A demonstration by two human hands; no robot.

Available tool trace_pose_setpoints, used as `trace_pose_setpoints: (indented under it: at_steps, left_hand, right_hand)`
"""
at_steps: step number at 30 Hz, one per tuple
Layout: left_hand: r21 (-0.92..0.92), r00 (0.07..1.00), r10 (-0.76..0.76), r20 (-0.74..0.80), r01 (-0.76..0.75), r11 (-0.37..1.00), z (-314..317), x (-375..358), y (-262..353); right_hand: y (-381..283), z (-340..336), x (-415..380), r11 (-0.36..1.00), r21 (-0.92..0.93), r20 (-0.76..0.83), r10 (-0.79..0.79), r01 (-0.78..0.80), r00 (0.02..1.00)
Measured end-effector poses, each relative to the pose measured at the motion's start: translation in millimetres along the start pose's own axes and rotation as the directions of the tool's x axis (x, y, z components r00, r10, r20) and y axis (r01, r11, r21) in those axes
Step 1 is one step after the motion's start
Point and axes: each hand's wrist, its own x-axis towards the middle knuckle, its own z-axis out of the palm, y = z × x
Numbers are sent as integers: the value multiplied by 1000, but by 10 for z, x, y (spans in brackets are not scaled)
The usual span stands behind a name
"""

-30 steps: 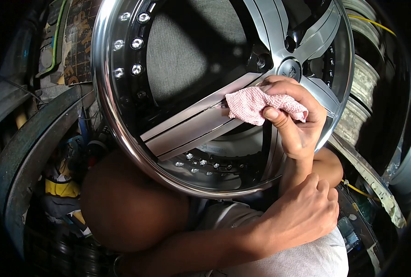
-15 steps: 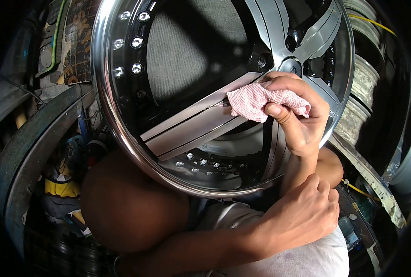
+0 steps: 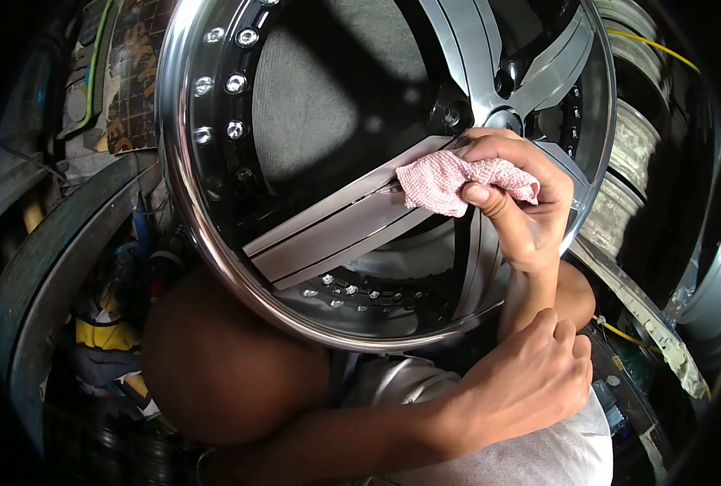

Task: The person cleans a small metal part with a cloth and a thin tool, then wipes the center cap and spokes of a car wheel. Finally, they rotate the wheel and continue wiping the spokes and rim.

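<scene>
wheel workshop, chrome rim (image 3: 184,202), stacked rims (image 3: 632,146), old tyre (image 3: 44,275)

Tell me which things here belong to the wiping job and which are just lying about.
In use: pink cloth, held by the right hand; chrome wheel; left hand on the right forearm.
Lying about: stacked rims, old tyre, yellow rag.

A dark, crowded workshop: an old tyre (image 3: 28,275) at left, stacked worn rims (image 3: 632,154) at right, strong light from above.

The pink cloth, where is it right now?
The pink cloth sits right of centre in the head view, bunched in the right hand and pressed on a silver spoke near the wheel's hub.
</scene>
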Motion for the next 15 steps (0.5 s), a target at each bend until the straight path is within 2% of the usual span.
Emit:
trace_pose_setpoints:
  at_steps: [11,15]
  left_hand:
    - [23,1000,-7,-29,8,1000,-73,39,-20]
    - [22,1000,-3,7,3,1000,-1,11,-17]
  right_hand:
    - [36,9,-54,1000,4,-35,-8,8,999]
    - [46,11,-60,1000,12,-39,-9,9,999]
